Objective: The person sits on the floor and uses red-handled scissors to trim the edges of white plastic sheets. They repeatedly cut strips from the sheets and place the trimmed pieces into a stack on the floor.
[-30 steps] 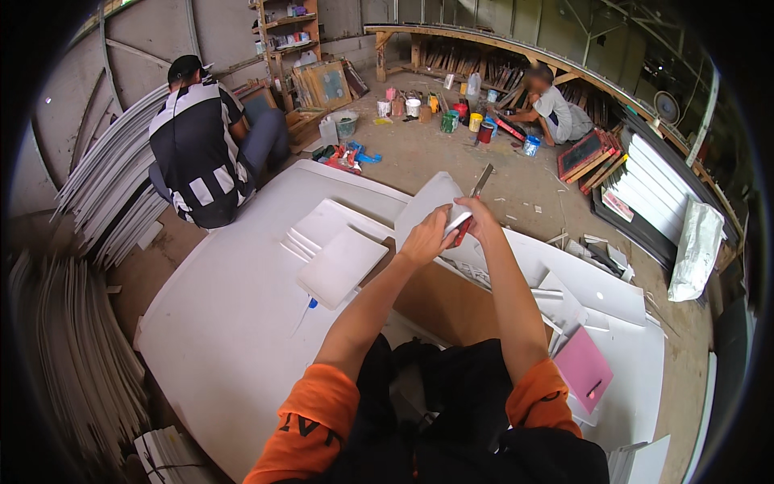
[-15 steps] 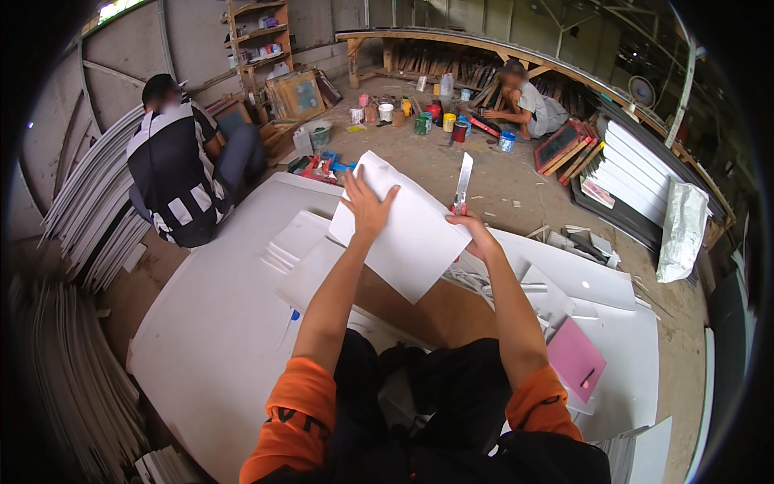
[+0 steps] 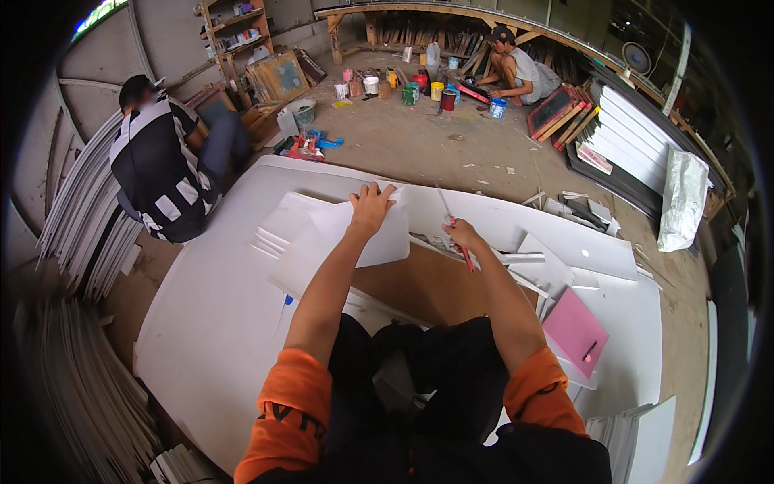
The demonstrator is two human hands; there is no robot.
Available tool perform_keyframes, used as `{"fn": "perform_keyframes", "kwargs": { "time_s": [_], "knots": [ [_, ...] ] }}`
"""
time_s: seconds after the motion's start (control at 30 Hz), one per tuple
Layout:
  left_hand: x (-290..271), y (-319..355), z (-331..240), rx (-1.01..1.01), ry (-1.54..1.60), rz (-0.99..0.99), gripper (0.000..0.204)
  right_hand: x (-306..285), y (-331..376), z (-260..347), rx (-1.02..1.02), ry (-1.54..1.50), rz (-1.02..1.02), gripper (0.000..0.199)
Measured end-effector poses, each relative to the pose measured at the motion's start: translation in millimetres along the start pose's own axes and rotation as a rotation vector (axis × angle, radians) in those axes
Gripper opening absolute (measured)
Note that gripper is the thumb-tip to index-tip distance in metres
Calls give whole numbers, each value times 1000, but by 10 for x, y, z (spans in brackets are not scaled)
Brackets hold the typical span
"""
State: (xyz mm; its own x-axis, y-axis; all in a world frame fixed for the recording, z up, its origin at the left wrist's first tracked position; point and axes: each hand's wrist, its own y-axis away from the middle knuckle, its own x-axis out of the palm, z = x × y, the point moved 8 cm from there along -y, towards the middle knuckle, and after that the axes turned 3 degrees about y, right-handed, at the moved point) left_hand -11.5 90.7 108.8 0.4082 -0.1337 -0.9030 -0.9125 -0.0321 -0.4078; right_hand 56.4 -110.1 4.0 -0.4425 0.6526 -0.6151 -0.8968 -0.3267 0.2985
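Note:
My left hand (image 3: 371, 210) grips the far part of a white sheet (image 3: 389, 244) with its fingers bent over the edge. The sheet lies low over a brown board (image 3: 435, 286) and beside a pile of white sheets (image 3: 292, 224). To the right of that sheet and apart from it, my right hand (image 3: 463, 235) is closed round a red utility knife (image 3: 468, 259). Its long blade points away from me and looks blurred.
A large white panel (image 3: 201, 323) spreads beneath the work. White offcuts and a pink board (image 3: 577, 332) lie on the right. One person (image 3: 165, 161) crouches at left; another (image 3: 516, 73) squats beyond the paint cans (image 3: 436, 91). Stacked panels (image 3: 85, 387) stand at left.
Both hands have come apart. My left hand has lowered the white sheet toward the pile, and my right hand has drawn the knife away from it and downward.

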Motion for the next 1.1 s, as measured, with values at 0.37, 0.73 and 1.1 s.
{"fn": "perform_keyframes", "kwargs": {
  "time_s": [0.37, 0.73, 1.1],
  "knots": [
    [458, -71, 63, -65, -12, 262, 31, 349, 309, 719, -178, 130, 35, 32],
    [645, -212, -42, 8, -12, 343, 40, 183, -146, 545, -132, 16, -192, 48],
    [610, -245, -8, -81, 20, 329, 29, 194, 368, 863, -48, 315, -149, 54]
  ]
}}
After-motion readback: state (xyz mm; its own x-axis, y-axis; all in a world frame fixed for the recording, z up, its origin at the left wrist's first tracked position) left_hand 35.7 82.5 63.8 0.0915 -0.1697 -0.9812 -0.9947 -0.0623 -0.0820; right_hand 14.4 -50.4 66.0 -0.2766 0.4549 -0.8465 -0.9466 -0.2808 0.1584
